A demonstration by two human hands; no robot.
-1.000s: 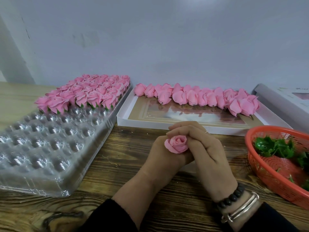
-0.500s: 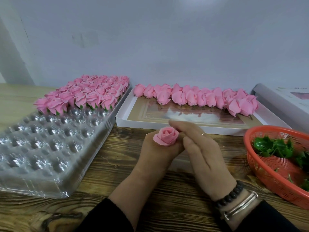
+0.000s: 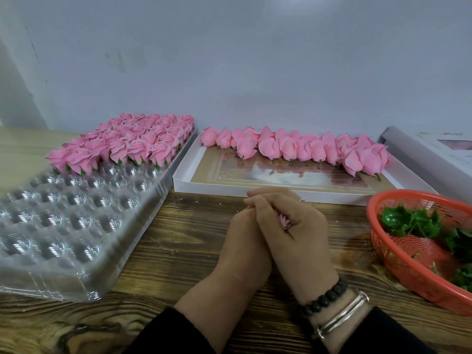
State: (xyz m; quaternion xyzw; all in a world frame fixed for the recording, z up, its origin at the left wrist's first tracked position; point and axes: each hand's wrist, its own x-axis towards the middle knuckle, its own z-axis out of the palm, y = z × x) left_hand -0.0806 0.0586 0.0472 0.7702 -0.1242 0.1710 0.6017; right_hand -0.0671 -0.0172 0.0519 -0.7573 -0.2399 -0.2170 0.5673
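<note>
My left hand (image 3: 242, 241) and my right hand (image 3: 293, 231) are clasped together over the wooden table (image 3: 178, 238), cupping a pink rose head (image 3: 285, 222). Only a small pink sliver of that rose shows between my right thumb and fingers; the rest is hidden inside the hands. A clear plastic blister tray (image 3: 63, 226) lies at the left, with pink rose heads (image 3: 122, 144) filling its far rows. A row of loose pink rose heads (image 3: 293, 149) lies in a shallow white box (image 3: 255, 191) straight ahead.
A red mesh basket (image 3: 408, 264) with several green plastic calyxes (image 3: 413, 221) stands at the right. A second white box (image 3: 434, 154) sits behind it by the pale wall. The near rows of the blister tray hold nothing.
The rose stood exposed on my left fingertips; now my right hand has folded over it and both hands enclose it, shifted slightly right.
</note>
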